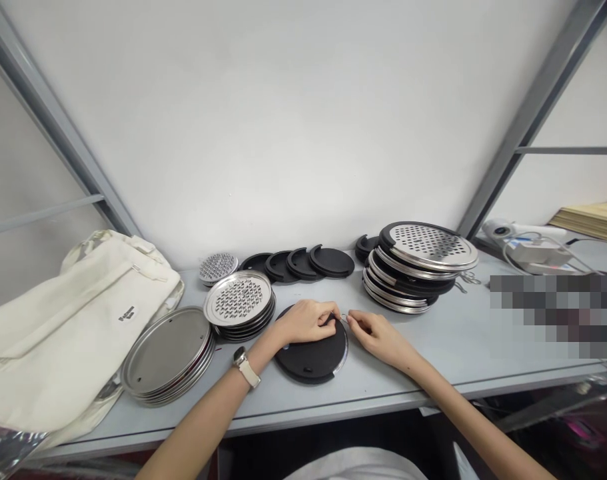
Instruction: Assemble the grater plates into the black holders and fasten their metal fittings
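Plainly, the black disc [308, 358] lies flat on the grey shelf [408, 373], near its front edge and between the stack of silver grater plates [237, 298] and the taller stack of black-rimmed graters [428, 245]. Being round, it has no clear long axis; its dark face is up, a small hole sits toward the near edge, and the stretch where bright metal shows past the black faces right and toward the person. At its far right edge, a small metal ring [344, 318] stands out between the fingertips of both hands. The left hand [308, 321] lies palm down over the far part of the disc, fingers bent and pointing right, its forearm slanting in from the lower left; whether it grips ring or disc, I cannot tell. The right hand [376, 335] points left, thumb and forefinger pinching the ring's right side, its wrist fairly straight and its forearm slanting in from the lower right.
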A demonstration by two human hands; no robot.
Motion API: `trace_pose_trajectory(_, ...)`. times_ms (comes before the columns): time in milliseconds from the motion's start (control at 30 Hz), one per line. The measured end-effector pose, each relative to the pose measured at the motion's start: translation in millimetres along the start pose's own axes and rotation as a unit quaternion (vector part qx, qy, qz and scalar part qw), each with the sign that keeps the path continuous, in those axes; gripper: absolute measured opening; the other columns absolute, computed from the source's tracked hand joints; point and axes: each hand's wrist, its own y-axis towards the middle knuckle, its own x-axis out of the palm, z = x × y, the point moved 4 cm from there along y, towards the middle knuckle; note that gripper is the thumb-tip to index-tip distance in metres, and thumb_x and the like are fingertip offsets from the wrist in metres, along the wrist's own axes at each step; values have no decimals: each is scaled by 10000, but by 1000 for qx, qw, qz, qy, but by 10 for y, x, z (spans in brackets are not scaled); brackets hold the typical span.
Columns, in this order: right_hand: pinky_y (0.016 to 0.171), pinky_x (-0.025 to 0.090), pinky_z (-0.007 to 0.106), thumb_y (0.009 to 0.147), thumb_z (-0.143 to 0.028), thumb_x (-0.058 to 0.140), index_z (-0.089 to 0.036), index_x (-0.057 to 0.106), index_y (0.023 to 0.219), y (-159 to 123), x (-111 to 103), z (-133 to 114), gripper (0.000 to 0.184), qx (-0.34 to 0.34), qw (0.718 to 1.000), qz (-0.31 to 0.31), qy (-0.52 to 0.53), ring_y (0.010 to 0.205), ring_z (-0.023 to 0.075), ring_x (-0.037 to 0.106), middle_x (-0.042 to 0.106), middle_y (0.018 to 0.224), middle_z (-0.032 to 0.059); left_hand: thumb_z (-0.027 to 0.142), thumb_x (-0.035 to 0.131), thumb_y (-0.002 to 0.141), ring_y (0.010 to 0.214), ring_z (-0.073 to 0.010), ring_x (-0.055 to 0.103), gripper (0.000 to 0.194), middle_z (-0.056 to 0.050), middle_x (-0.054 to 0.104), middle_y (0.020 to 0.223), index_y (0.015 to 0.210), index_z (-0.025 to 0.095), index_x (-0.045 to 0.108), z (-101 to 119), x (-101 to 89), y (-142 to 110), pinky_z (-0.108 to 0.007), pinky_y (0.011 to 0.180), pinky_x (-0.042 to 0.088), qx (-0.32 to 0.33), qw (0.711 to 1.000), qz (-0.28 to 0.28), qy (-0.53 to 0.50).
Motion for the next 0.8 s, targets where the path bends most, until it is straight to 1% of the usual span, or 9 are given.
trace_pose_trajectory(133,512,231,246,923,-339,320,-204,349,622,2,-5,14,331,5,1000,11,-5,502,104,349,353,520,-55,194,497,788,520,-85,424,171,71,431,586,945,218,560,0,1,-4,-210,550,302,-2,1000,5,8)
trace_pose_trajectory(267,515,227,248,920,-336,324,-206,359,634,-3,7,12,316,10,1000,8,-9,498,106,359,362,518,-55,208,499,791,500,-96,420,248,79,428,579,1039,220,488,24,-30,-13,-215,520,300,-12,1000,12,5)
trace_pose_trajectory(333,520,226,249,918,-332,325,-207,349,632,-3,6,3,313,7,1000,8,-10,499,105,351,359,519,-55,235,506,798,499,-104,433,261,77,449,590,1053,217,455,39,-55,-20,-222,512,300,-9,1000,8,22)
trace_pose_trajectory(433,526,223,250,921,-331,320,-207,319,629,1,6,-5,317,5,1000,9,-12,502,104,344,354,521,-55,301,526,805,534,-127,478,212,42,537,666,982,206,458,53,-102,-39,-246,517,298,1,995,11,96)
trace_pose_trajectory(500,528,218,252,922,-332,320,-207,314,634,4,11,-4,315,6,1000,7,-15,501,105,349,349,521,-55,342,517,819,584,-153,521,171,7,586,726,899,199,470,53,-116,-50,-265,531,296,7,988,13,155)
trace_pose_trajectory(567,530,214,254,922,-332,322,-208,316,639,5,17,-3,309,7,1000,6,-17,501,107,351,346,520,-54,344,489,841,632,-173,553,150,-15,614,765,834,195,474,53,-102,-56,-278,550,299,16,980,6,196)
trace_pose_trajectory(667,530,214,256,926,-330,317,-209,323,646,1,22,-2,305,4,1000,6,-15,498,109,351,351,523,-52,316,464,859,661,-175,574,130,-18,631,791,814,195,481,64,-57,-54,-283,565,307,35,976,-7,213)
trace_pose_trajectory(800,532,228,253,937,-333,310,-209,356,661,-15,31,-19,306,-14,1000,-8,-13,501,110,376,375,536,-48,301,468,858,667,-164,580,119,-9,633,779,812,195,496,112,-14,-50,-281,562,309,67,977,-13,201)
